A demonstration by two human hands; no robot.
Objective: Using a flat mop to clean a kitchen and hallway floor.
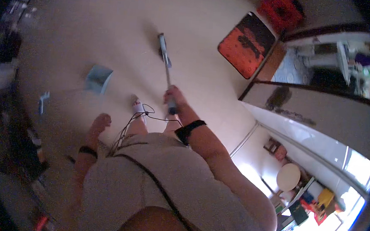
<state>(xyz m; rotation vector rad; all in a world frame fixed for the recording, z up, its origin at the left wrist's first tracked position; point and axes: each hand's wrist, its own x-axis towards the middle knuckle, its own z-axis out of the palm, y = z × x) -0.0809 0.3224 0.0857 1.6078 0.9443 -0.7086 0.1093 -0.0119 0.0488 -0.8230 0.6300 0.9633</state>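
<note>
My right hand (pixel 175 97) is closed around the handle of a short broom or brush (pixel 165 53), whose narrow head rests on or just above the pale floor ahead of my feet. My left hand (pixel 102 122) hangs beside my body with its fingers curled; nothing shows in it, though blur hides the detail. A light blue dustpan (pixel 99 78) lies on the floor in front of my left hand. Further left is a small light blue piece (pixel 44 103), perhaps its handle. Black bands circle both forearms, and a dark cord hangs down my front.
A red and black mat (pixel 247 45) lies by a doorway at the upper right. Near it is another red item (pixel 281 12). A white partition (pixel 311 125) stands along the right side. Beyond it are a round-topped stool (pixel 288 177) and cluttered shelves. Dark, blurred furniture lines the left.
</note>
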